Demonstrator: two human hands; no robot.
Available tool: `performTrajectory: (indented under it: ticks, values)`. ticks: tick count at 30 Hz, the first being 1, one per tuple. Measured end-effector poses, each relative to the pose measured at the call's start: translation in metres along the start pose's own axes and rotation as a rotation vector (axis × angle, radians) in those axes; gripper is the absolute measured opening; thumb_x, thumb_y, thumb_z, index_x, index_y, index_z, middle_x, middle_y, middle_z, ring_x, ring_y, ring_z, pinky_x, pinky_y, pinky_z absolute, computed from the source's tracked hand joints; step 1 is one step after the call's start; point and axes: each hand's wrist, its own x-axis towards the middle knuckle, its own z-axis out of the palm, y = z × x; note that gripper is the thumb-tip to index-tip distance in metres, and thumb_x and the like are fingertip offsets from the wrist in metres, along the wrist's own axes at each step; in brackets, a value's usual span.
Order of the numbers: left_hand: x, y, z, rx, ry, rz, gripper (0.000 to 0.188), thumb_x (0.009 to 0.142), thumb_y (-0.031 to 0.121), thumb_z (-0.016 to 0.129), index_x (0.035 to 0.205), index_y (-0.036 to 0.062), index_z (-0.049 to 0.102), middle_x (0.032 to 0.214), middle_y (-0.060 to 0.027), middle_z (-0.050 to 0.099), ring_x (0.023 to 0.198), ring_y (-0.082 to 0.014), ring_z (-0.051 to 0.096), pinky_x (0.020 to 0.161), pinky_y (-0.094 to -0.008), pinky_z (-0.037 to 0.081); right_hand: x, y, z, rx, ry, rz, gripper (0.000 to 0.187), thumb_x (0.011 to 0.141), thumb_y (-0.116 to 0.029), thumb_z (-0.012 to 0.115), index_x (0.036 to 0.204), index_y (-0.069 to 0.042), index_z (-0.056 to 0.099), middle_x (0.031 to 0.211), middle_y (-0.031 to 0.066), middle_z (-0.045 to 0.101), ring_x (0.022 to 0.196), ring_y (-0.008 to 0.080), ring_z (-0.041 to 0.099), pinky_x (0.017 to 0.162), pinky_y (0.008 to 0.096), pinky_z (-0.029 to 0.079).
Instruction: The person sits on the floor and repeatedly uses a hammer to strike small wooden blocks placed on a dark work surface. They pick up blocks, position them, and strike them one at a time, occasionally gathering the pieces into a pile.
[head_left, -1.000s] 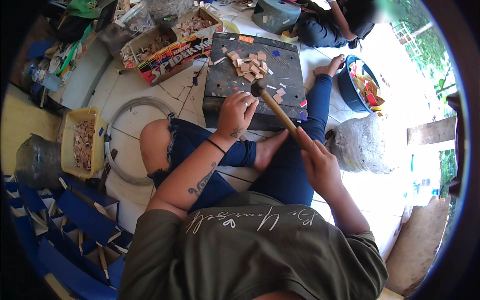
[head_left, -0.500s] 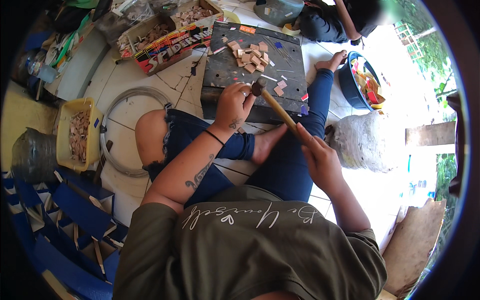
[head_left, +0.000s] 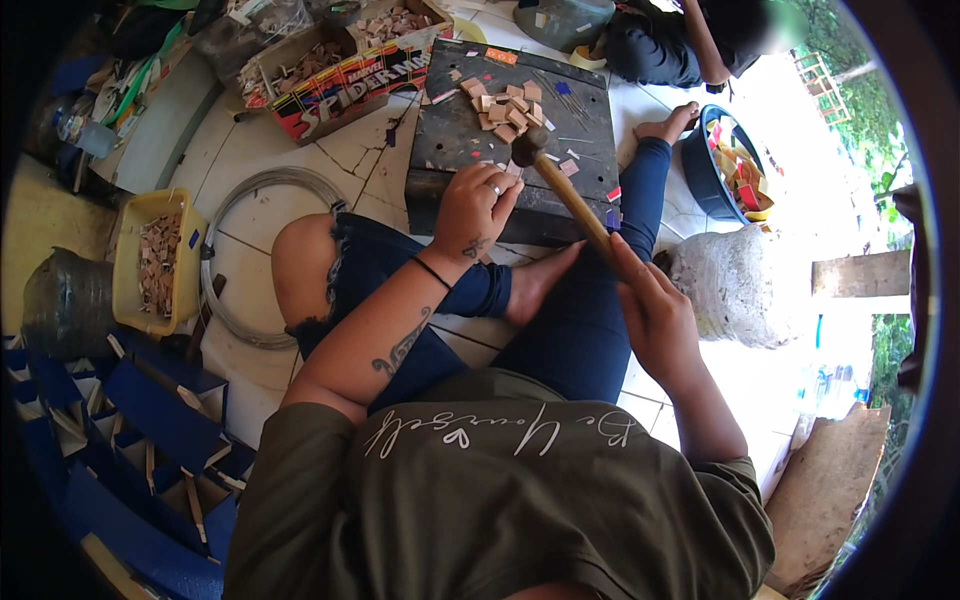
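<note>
Across white floor tiles (head_left: 230,150), apparently doing hammer work on a black box (head_left: 440,140).
Gripping a wooden-handled hammer (head_left: 579,203) in the right hand (head_left: 655,308), aiming over the box's near half; pinching the left hand (head_left: 476,205) narrow at the box's near edge, too hidden to tell whether holding anything. Working near wooden pieces (head_left: 505,108) piled toward the box's far side. Probably lining up a blow; likely needing a steady left hand, clear of the hammer.

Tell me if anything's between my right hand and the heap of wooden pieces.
Yes: the hammer in your right hand, its head appearing at the near edge of the heap of wooden pieces on the black block.
</note>
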Motion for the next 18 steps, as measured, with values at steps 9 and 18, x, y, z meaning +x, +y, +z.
performTrajectory:
  ticks: [9, 18]
  values:
    - [-0.001, 0.001, -0.002, -0.019, -0.024, -0.020, 0.005, 0.083, 0.004, 0.068, 0.082, 0.0037, 0.063, 0.080, -0.0116, 0.063, 0.081, -0.0325, 0.060, 0.076, -0.0414, 0.047, 0.003, 0.004, -0.005, 0.031, 0.016, -0.015, 0.055, 0.091, 0.000, 0.056, 0.144, -0.014, 0.048, 0.088, 0.0159, 0.061, 0.075, 0.0360, 0.064, 0.067, 0.0416, 0.050]
    - [-0.001, 0.003, -0.006, -0.072, -0.024, -0.056, 0.004, 0.085, 0.009, 0.067, 0.084, 0.0046, 0.065, 0.081, -0.0115, 0.064, 0.082, -0.0322, 0.061, 0.077, -0.0420, 0.047, 0.003, 0.029, 0.012, 0.119, 0.077, 0.099, 0.050, 0.092, -0.004, 0.057, 0.141, -0.011, 0.050, 0.112, 0.0196, 0.065, 0.097, 0.0384, 0.066, 0.084, 0.0408, 0.051]
